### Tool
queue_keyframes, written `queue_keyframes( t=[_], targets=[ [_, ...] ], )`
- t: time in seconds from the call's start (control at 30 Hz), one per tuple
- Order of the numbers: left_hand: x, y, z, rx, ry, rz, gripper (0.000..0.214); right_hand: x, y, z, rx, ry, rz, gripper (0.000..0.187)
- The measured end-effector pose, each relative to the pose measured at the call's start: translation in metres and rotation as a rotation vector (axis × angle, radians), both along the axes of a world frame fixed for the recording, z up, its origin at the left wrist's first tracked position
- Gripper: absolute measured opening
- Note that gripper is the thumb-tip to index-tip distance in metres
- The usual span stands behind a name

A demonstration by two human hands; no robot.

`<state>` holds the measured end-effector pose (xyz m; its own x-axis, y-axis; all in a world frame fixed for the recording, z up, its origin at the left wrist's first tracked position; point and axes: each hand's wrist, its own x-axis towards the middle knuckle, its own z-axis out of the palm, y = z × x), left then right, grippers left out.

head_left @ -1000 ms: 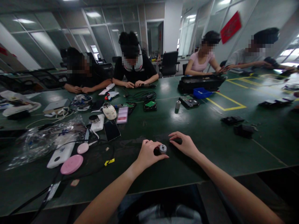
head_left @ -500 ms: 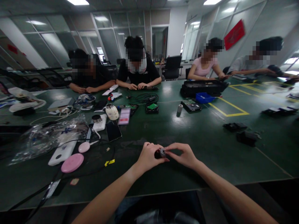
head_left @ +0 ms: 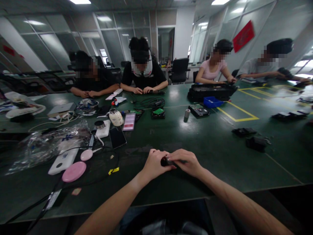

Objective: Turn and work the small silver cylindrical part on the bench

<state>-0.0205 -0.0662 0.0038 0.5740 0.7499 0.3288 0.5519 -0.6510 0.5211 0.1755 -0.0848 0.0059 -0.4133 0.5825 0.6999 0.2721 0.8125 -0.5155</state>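
1. The left hand [head_left: 153,164] and the right hand [head_left: 187,162] meet at the near edge of the green desk [head_left: 220,156], just in front of the person.
2. Between them is a small dark part [head_left: 164,161]. It is held just above the desk surface and mostly hidden by the hands, so its shape cannot be told.
3. The left hand's fingers [head_left: 156,153] curl narrowly round the part from the left, with the thumb pressed under it.
4. The right hand's fingers [head_left: 178,154] lie across the top of the part and close on it from the right. The two hands touch each other.
5. To the left of the hands lie a yellow tag [head_left: 114,170], a pink round disc [head_left: 74,171] and a white device [head_left: 64,160]. A black cable [head_left: 107,153] loops among them.
6. Further back on the left are a dark smartphone [head_left: 117,137] and a crumpled clear plastic bag [head_left: 46,143].
7. Well beyond the hands, towards the middle of the desk, a small silver cylinder [head_left: 187,114] stands upright. It is near a hard drive [head_left: 198,110] and a blue tray [head_left: 212,101].
8. Four other people sit along the far side of the desk, their hands on their own work.
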Motion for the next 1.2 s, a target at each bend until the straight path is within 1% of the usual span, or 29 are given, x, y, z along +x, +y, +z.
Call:
queue_keyframes(
  t=[0.1,0.23,0.37,0.5,0.6,0.7,0.8,0.93,1.07,1.2],
  targets=[
    [0.0002,0.0005,-0.0012,-0.003,0.005,0.008,0.038,-0.0008,-0.0020,0.0013,0.023,-0.047,-0.040,0.025],
    [0.0001,-0.0002,-0.0017,0.005,0.001,0.008,0.037,-0.0016,-0.0041,0.0025,-0.014,-0.087,-0.047,0.026],
    [-0.0007,-0.0017,0.0004,-0.005,0.001,0.006,0.039,-0.0002,-0.0036,0.0039,-0.020,-0.040,-0.119,0.018],
    [-0.0013,-0.0020,0.0018,-0.007,0.007,0.003,0.042,0.0013,-0.0037,0.0063,-0.015,-0.058,-0.178,0.013],
    [-0.0013,-0.0016,0.0012,0.006,0.022,0.014,0.043,0.0003,-0.0052,0.0074,-0.027,-0.110,-0.200,0.016],
    [-0.0012,-0.0016,0.0005,0.009,0.030,0.025,0.043,-0.0017,-0.0066,0.0063,-0.046,-0.185,-0.264,0.023],
    [-0.0014,-0.0019,0.0008,0.000,0.026,0.018,0.041,-0.0030,-0.0068,0.0039,-0.067,-0.228,-0.314,0.018],
    [-0.0016,-0.0027,0.0026,-0.012,0.020,0.014,0.039,-0.0043,-0.0061,0.0035,-0.081,-0.212,-0.344,0.011],
    [-0.0020,-0.0036,0.0035,-0.016,0.014,0.012,0.041,-0.0033,-0.0035,0.0050,-0.061,-0.160,-0.374,0.011],
    [-0.0021,-0.0039,0.0037,-0.020,0.001,0.016,0.044,0.0052,0.0032,-0.0005,-0.069,-0.161,-0.518,0.013]
  ],
)
